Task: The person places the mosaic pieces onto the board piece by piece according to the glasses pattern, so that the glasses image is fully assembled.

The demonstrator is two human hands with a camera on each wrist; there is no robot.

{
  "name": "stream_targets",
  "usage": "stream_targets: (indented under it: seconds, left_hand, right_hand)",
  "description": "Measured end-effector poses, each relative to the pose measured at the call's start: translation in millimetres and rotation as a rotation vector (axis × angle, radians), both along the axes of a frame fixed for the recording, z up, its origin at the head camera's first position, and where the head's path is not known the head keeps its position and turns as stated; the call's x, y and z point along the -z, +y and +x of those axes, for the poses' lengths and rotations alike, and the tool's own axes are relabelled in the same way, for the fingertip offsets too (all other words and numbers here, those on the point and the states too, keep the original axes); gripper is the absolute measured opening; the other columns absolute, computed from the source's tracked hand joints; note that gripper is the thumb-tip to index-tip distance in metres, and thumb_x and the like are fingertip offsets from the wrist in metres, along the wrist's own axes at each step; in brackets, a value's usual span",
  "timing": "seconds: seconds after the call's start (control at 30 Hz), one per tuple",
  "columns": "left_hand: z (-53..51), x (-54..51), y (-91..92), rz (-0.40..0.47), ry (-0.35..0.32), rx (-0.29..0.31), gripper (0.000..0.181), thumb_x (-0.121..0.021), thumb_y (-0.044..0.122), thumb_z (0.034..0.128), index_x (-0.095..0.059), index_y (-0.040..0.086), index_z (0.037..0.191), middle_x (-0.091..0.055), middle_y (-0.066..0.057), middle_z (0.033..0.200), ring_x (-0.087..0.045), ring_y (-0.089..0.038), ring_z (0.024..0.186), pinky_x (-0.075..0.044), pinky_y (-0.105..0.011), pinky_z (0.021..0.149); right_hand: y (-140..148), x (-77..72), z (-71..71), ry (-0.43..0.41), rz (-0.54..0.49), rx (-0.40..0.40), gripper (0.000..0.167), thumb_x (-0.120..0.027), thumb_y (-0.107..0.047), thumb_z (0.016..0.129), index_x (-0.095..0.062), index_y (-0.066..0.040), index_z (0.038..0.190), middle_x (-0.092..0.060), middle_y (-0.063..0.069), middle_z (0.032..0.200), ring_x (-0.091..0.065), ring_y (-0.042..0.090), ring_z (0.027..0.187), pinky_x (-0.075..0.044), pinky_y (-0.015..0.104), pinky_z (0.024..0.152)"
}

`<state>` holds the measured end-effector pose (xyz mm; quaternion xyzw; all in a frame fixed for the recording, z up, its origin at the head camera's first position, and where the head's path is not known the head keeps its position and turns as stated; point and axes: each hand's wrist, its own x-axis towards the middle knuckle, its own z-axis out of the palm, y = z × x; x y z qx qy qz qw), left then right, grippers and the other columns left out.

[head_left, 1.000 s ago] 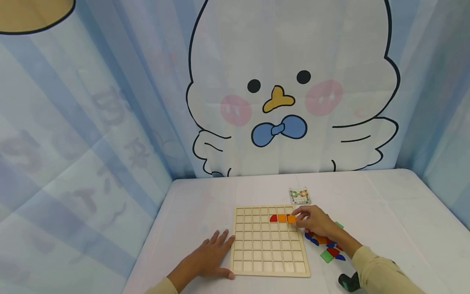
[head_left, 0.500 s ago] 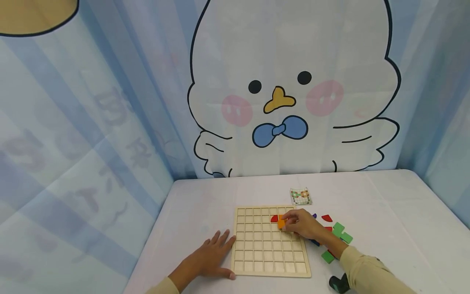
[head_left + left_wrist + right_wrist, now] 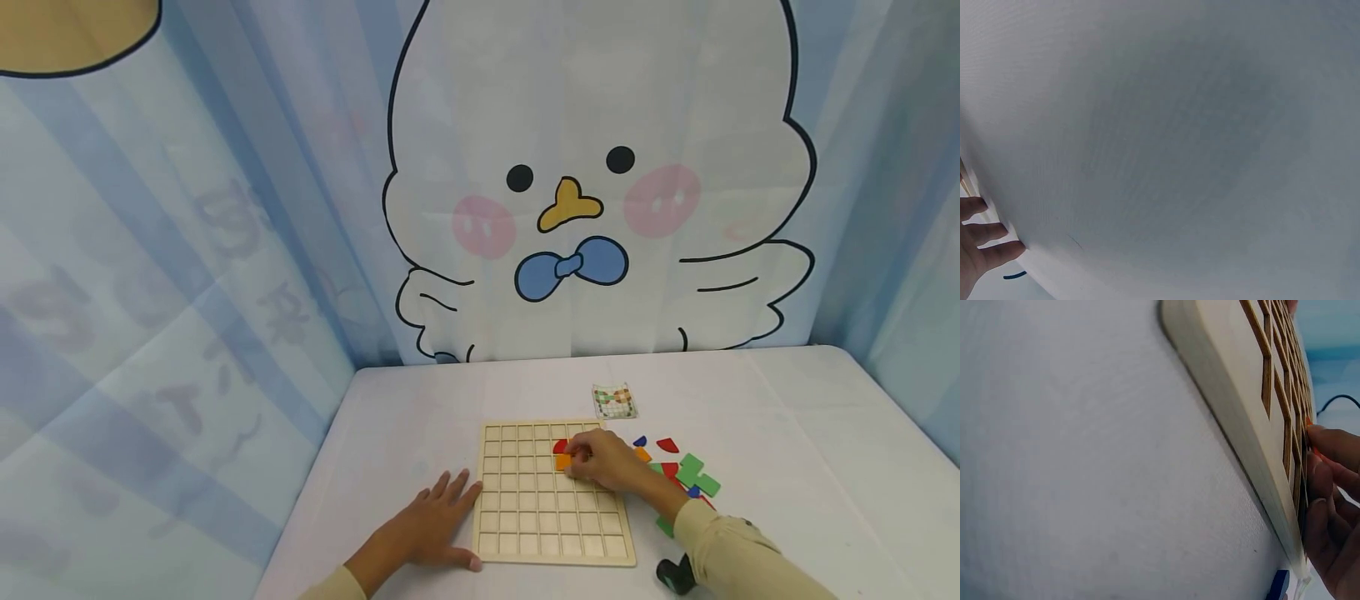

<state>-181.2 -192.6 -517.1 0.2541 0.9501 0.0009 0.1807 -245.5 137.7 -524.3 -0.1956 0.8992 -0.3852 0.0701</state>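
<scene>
A pale wooden grid board (image 3: 551, 500) lies on the table. My left hand (image 3: 431, 521) rests flat beside it with spread fingers, a fingertip and thumb touching its left edge; some of its fingers (image 3: 991, 234) show in the left wrist view. Over the upper part of the grid, my right hand (image 3: 603, 460) pinches an orange square tile (image 3: 562, 462) with its fingertips. That tile sits at the cell just below a red rounded tile (image 3: 560, 447). In the right wrist view the orange tile is mostly hidden by the fingers. Cells under the right hand are hidden.
Loose green tiles (image 3: 690, 471), red tiles (image 3: 667, 446) and blue tiles (image 3: 640, 441) lie scattered right of the board, partly behind the right forearm. A small patterned card (image 3: 614, 401) lies beyond the board. A dark object (image 3: 677, 575) is by the right sleeve.
My right hand has moved left across the board with the orange tile, bringing it to the cell below the red tile. The left hand has stayed in place.
</scene>
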Motion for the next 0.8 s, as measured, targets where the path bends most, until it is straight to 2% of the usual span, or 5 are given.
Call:
stream_targets:
  seconds: [0.3,0.8]
  left_hand:
    - [0.1,0.9,0.5,-0.002,-0.001,-0.005,0.111,-0.054,0.087,0.0739,-0.022,0.027,0.161,-0.019,-0.010,0.168,-0.025,-0.042,0.151,-0.038,-0.062,0.110]
    - [0.3,0.9,-0.5,0.009,0.005,0.008,0.111,-0.054,0.086,0.0748,-0.021,0.026,0.161,-0.019,-0.011,0.168,-0.024,-0.043,0.151,-0.038,-0.061,0.111]
  right_hand:
    - [-5.7,-0.1,-1.3,-0.005,0.044,0.031,0.016,-0.082,-0.017,0.083,-0.071,-0.012,0.094,-0.056,-0.007,0.069,-0.050,0.009,0.061,-0.038,0.022,0.057]
    - [-7.2,-0.5,-4.4,-0.005,0.070,0.049,0.016,-0.084,-0.017,0.081,-0.071,-0.013,0.089,-0.057,-0.008,0.068,-0.051,0.010,0.064,-0.040,0.024,0.059]
